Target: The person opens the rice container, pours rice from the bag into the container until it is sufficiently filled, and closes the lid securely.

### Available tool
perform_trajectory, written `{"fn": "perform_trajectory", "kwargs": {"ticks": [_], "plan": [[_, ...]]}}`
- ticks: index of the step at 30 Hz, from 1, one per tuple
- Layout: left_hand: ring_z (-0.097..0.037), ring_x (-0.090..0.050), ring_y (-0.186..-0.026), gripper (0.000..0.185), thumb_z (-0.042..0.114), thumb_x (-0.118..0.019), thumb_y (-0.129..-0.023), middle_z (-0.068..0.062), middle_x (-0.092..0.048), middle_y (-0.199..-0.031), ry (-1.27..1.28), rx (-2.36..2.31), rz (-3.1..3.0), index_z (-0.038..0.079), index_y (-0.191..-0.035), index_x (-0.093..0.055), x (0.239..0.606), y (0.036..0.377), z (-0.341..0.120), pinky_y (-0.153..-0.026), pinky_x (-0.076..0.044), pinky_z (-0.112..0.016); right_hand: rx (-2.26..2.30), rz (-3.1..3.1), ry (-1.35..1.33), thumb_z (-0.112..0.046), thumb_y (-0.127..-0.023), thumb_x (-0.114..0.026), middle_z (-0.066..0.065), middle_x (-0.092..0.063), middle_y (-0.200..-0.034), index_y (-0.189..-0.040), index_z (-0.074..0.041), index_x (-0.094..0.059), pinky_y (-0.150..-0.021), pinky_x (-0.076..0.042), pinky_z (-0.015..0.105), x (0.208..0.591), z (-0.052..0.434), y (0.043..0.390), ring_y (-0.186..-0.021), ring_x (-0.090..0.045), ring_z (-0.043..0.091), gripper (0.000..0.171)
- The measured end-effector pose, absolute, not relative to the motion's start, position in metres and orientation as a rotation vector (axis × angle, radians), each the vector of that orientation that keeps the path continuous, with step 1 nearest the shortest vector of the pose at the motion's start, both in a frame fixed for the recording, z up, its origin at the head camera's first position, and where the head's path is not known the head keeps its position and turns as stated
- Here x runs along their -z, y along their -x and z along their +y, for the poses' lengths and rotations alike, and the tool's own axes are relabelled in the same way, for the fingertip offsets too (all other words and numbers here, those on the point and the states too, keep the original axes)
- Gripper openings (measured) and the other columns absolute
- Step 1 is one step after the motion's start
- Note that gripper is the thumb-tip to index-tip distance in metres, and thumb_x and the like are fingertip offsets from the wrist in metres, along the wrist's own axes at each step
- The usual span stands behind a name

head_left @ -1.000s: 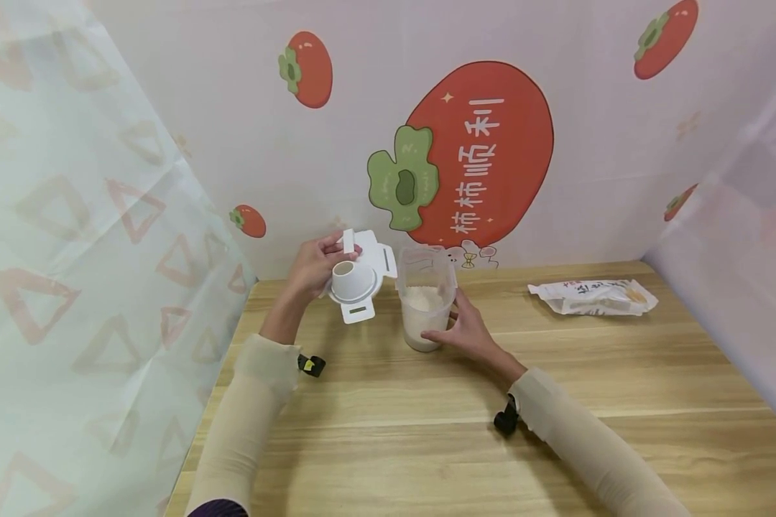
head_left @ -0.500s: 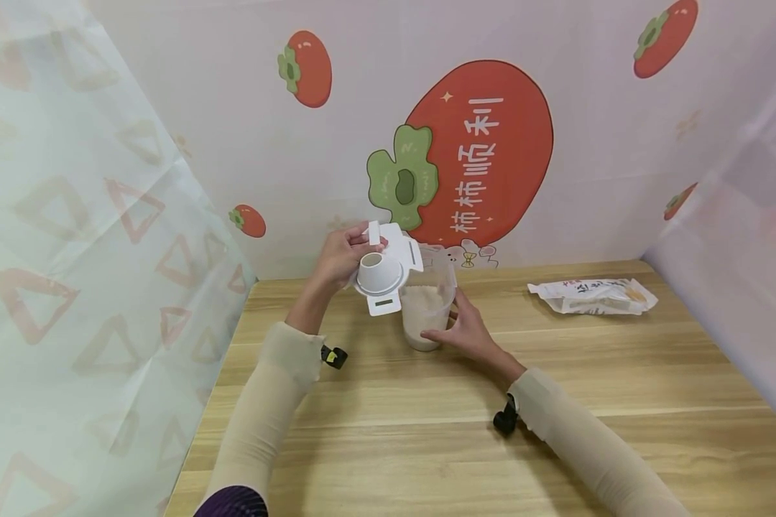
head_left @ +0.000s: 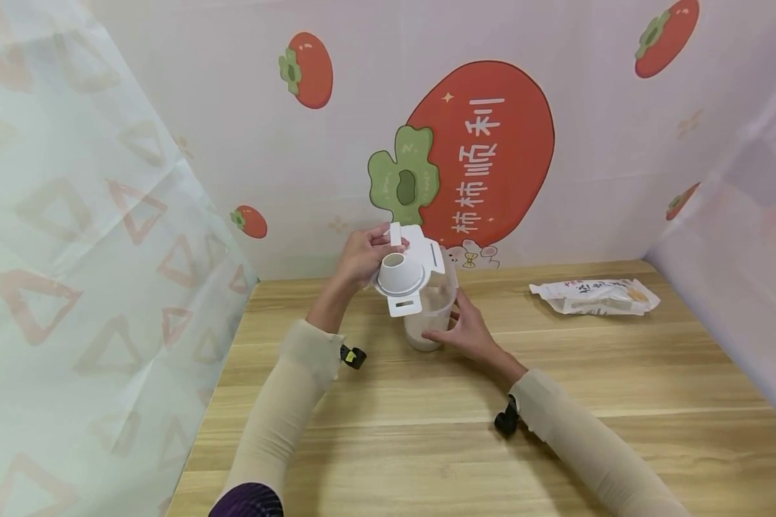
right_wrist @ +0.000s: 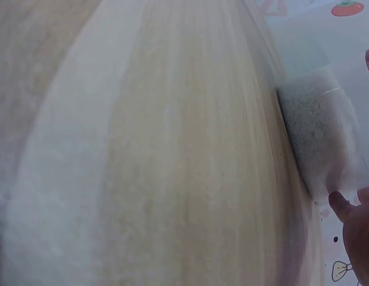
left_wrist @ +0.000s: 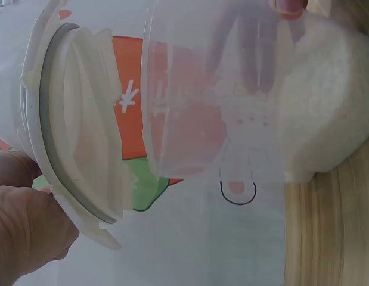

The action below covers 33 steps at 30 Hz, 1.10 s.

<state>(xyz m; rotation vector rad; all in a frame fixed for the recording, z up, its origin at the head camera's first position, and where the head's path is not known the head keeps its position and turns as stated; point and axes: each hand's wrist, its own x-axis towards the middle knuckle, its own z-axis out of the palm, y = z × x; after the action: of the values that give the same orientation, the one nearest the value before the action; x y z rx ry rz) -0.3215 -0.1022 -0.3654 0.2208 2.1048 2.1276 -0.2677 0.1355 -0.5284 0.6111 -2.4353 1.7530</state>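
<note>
My left hand [head_left: 365, 257] pinches a white lid [head_left: 419, 250] that has a raised round spout and side flaps. The lid is tilted over the mouth of a clear plastic container [head_left: 441, 300]. In the left wrist view the lid's grey seal ring [left_wrist: 46, 119] faces the container's rim, and a gap lies between them. My right hand [head_left: 468, 332] grips the container low on its right side, thumb in front and fingers behind. It stands upright on the table, and fine white grains [right_wrist: 318, 122] fill its lower part.
A white printed packet [head_left: 593, 297] lies at the back right of the wooden table [head_left: 401, 438]. Behind the table rises a wall sheet [head_left: 336, 165] with persimmon pictures. Patterned sheets close off the left and right sides.
My left hand has carried the lid to the right, from beside the container to over its mouth. The right hand and the container have stayed in place.
</note>
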Motion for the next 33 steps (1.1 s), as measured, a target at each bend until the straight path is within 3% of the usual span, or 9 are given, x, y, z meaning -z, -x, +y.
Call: {"fn": "perform_trajectory", "kwargs": {"ticks": [9,23,33], "plan": [[-0.024,-0.076,-0.105,0.069,-0.008,-0.073,-0.095,-0.029,-0.074,-0.117,-0.312,-2.115,2.089,-0.006,-0.157,-0.043,0.369,0.322,-0.081,-0.079,-0.061,-0.025,-1.705,-2.459,-0.598,-0.029,-0.076,-0.099,0.002,-0.047,-0.16,-0.163,-0.028,-0.031,-0.112,-0.046,0.063,0.529,0.136,0.267,-0.148,-0.045,0.032,0.111],[-0.031,-0.075,-0.114,0.075,-0.005,-0.076,-0.093,-0.026,-0.075,-0.118,-0.307,-2.015,2.158,-0.003,-0.159,-0.04,0.378,0.322,-0.067,-0.089,-0.063,-0.031,-1.702,-2.459,-0.589,-0.028,-0.075,-0.099,0.003,-0.046,-0.159,-0.162,-0.025,-0.032,-0.113,-0.047,0.06,0.528,0.134,0.267,-0.147,-0.046,0.032,0.109],[-0.03,-0.076,-0.112,0.074,-0.002,-0.077,-0.094,-0.023,-0.076,-0.118,-0.31,-1.949,2.228,-0.005,-0.159,-0.04,0.386,0.321,-0.061,-0.089,-0.062,-0.03,-1.724,-2.43,-0.599,-0.024,-0.076,-0.099,0.005,-0.048,-0.158,-0.16,-0.022,-0.035,-0.114,-0.045,0.061,0.531,0.135,0.267,-0.148,-0.046,0.032,0.106]]}}
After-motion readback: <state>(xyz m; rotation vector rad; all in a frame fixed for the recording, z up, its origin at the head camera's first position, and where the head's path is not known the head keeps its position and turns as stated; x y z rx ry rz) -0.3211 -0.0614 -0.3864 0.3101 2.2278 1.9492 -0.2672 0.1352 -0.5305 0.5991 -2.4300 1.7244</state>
